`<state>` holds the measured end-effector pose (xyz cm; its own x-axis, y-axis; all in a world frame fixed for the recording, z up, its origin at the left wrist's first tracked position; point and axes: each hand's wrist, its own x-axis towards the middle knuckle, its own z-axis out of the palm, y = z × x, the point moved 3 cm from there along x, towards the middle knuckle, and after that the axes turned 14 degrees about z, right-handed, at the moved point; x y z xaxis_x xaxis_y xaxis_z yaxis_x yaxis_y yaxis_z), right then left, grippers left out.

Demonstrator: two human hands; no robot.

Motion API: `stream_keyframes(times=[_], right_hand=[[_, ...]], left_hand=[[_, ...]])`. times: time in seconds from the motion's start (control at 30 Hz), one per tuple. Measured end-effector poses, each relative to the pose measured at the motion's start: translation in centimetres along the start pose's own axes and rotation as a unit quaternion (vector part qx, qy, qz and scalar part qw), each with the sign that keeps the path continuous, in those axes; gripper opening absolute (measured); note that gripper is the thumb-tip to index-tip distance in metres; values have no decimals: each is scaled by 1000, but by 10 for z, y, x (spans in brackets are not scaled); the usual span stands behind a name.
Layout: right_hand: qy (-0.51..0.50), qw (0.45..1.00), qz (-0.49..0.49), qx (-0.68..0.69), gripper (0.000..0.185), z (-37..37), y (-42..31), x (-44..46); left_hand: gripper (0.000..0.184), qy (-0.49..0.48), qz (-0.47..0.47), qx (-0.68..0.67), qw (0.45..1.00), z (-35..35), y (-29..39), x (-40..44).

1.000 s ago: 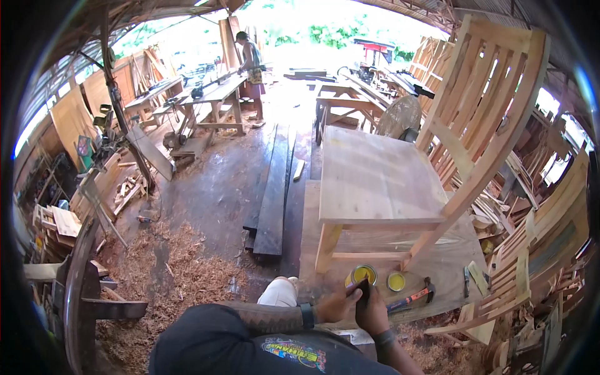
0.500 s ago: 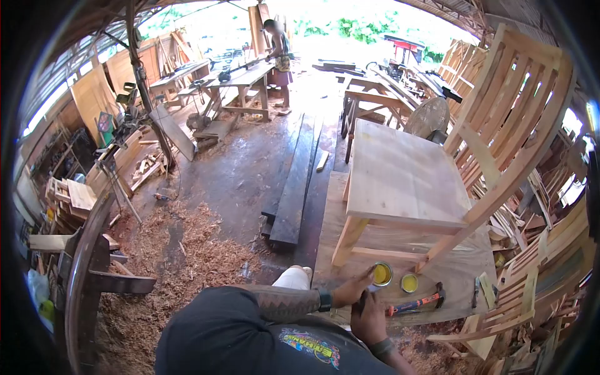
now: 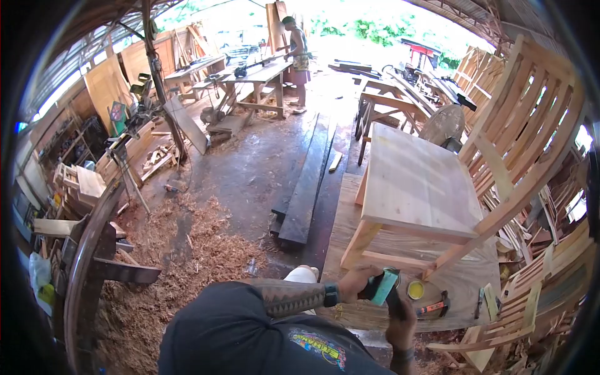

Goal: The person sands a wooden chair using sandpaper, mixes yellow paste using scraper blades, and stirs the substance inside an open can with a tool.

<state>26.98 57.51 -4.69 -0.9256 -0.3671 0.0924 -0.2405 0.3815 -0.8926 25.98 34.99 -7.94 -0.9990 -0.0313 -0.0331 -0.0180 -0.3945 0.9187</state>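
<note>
My left hand (image 3: pixel 357 284) is closed around a small tin (image 3: pixel 382 287), tipped so that its teal side shows; its contents are out of sight. Just right of it, my right hand (image 3: pixel 401 322) is raised with its fingers closed. A dark narrow shape runs up from that hand to the tin, and I cannot make out what it is. On the board beyond the hands lies a round lid (image 3: pixel 415 289) with yellow stuff in it. A claw hammer (image 3: pixel 434 306) with an orange handle is close to my right hand.
An unfinished wooden chair (image 3: pixel 425 181) stands on a plywood board (image 3: pixel 344 219) ahead. Another slatted chair piece (image 3: pixel 525 306) lies at right. Dark planks (image 3: pixel 300 212) and wood shavings (image 3: pixel 206 250) cover the floor at left. A person (image 3: pixel 299 59) stands at a far workbench (image 3: pixel 259 74).
The tin has tipped from showing its yellow inside to showing its teal side. My right hand has moved right, away from my left. The view has shifted slightly.
</note>
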Motion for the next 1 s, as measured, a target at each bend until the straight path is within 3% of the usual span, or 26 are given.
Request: stream_keyframes(times=[0.07, 0.1, 0.13, 0.2, 0.3, 0.37, 0.43, 0.6, 0.83, 0.97, 1.0], right_hand=[[25, 997, -41, -62, 42, 19, -70, -13], [14, 987, -114, -115, 47, 27, -86, -11], [4, 968, -185, -168, 51, 34, -95, -13], [-13, 963, -185, -197, 57, 41, -91, -14], [-31, 964, -170, -202, 59, 44, -80, -13], [-16, 960, -182, -211, 59, 42, -85, -11], [-18, 957, -195, -213, 57, 41, -93, -9], [-53, 948, -208, -234, 53, 41, -90, -1], [-41, 947, -229, -222, 62, 36, -95, 3], [-18, 943, -236, -234, 69, 34, -103, 3], [-23, 943, -236, -234, 70, 34, -104, 4]], left_hand=[[42, -100, 42, 86, 990, -6, -33, 5], [41, -137, 58, 73, 986, 0, -42, 0], [39, -167, 65, 27, 983, 7, -50, -5], [43, -214, 38, -156, 963, 15, -61, -13], [51, -320, -40, -401, 857, 41, -8, -38], [52, -376, -120, -575, 717, 54, 20, -48], [53, -378, -147, -671, 621, 44, -4, -40], [51, -280, -156, -545, 775, 5, -27, -20], [51, -178, -293, -567, 749, -2, -5, -19], [51, -131, -310, -606, 721, -28, -56, -30], [52, -191, -257, -544, 776, -26, -52, -31]])
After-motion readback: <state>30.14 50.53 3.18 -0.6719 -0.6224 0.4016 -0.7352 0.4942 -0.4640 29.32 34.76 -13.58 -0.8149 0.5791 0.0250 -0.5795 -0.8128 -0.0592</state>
